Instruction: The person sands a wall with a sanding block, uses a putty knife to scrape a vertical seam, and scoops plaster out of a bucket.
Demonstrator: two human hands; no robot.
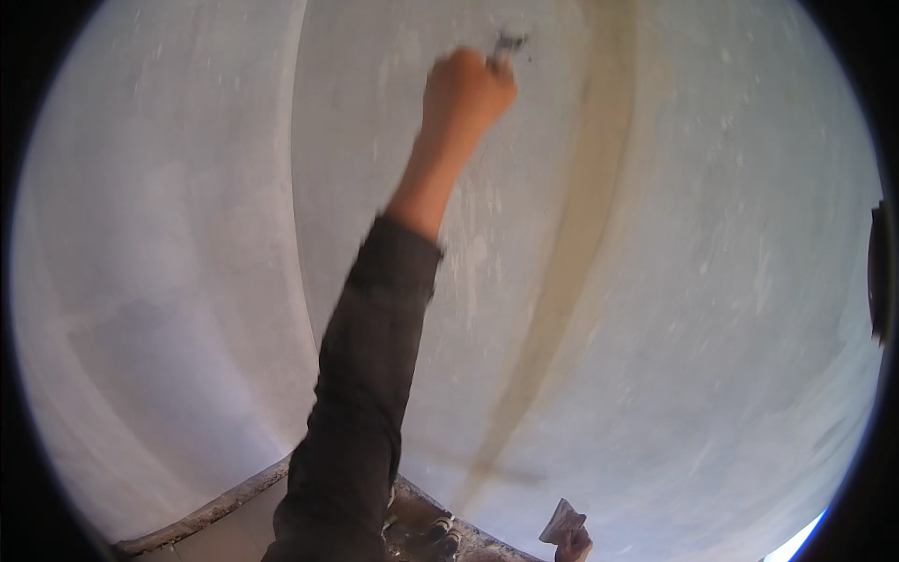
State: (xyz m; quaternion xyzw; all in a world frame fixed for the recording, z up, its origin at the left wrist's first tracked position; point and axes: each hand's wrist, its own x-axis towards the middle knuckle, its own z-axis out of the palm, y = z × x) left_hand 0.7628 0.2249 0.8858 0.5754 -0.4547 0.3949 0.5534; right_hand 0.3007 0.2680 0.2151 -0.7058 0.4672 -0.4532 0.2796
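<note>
My left hand point(468, 84) is raised high against the grey wall, its arm stretched out in a dark sleeve. Its fingers are closed in a fist, and what they hold is mostly hidden. A small dark patch point(508, 43) shows just past the fist; whether it belongs to a tool or to the wall I cannot tell. Low at the right, my right hand point(574, 545) grips a putty knife point(559, 521) with a flat, pale, trapezoid blade. Only part of that hand is in view.
The plastered wall point(712, 281) carries a tan vertical band point(585, 206) right of my left hand. An inner corner point(298, 187) runs down on the left. Below lie a rough floor edge point(211, 510), pale floor tiles point(229, 534) and footwear point(440, 534). A dark object point(878, 272) sits at the far right.
</note>
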